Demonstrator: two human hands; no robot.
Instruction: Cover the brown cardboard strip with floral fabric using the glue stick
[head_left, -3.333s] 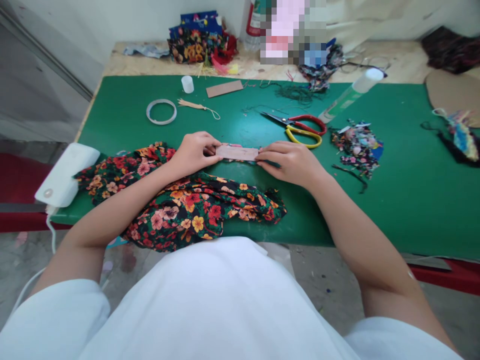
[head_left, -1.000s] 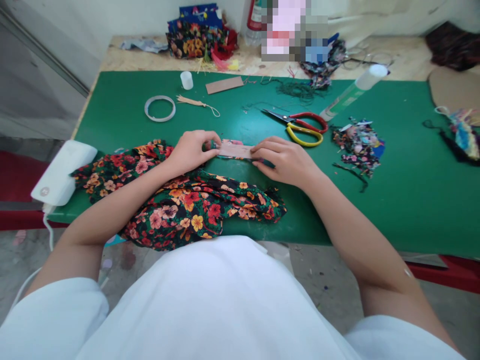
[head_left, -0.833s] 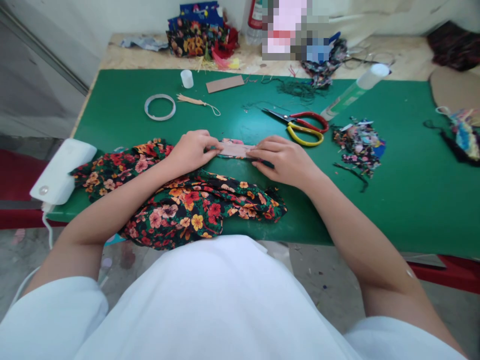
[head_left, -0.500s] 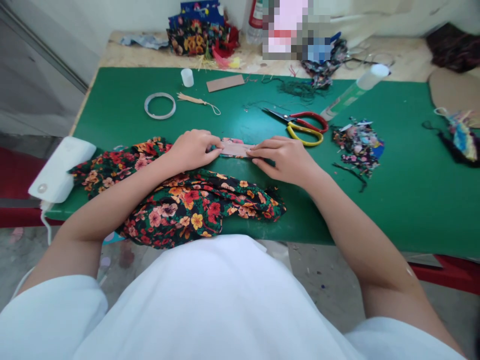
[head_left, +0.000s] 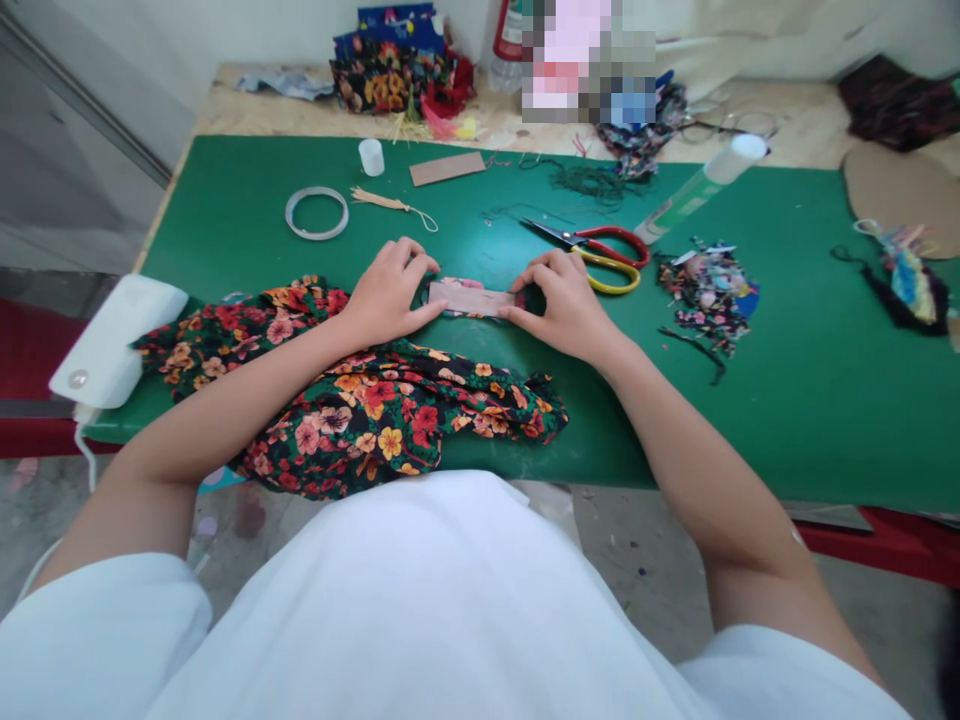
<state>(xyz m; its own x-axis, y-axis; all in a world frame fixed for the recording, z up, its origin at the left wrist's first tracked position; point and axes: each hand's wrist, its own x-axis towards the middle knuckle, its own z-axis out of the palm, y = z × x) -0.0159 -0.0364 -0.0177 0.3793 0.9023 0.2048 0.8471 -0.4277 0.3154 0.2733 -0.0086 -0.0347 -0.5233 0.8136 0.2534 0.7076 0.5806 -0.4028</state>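
Note:
A flat pale-brown cardboard strip point(head_left: 474, 301) lies on the green mat, with a narrow edge of flowered fabric point(head_left: 463, 282) showing along its long sides. My left hand point(head_left: 386, 293) grips the strip's left end, thumb at the near corner and fingers bent over the far side. At the right end, my right hand point(head_left: 559, 300) pinches it between thumb and fingers. Beneath and in front of my left forearm is a bunched black cloth with red, orange and pink flowers point(head_left: 375, 415). Scissors point(head_left: 592, 250) with one red and one yellow handle lie just beyond my right hand.
A second cardboard strip point(head_left: 448, 169), a tape roll point(head_left: 316, 213), a white cap point(head_left: 371, 157) and a beige tassel point(head_left: 390, 203) lie farther back. On the right are a glue stick point(head_left: 701, 190) and fabric scraps point(head_left: 709, 290). A white device point(head_left: 120, 340) sits at the left edge.
Both hands have shifted outward to the strip's ends, uncovering more of it. Their fingers are now raised and bent over the corners. The view has moved slightly; the flowered cloth stays put.

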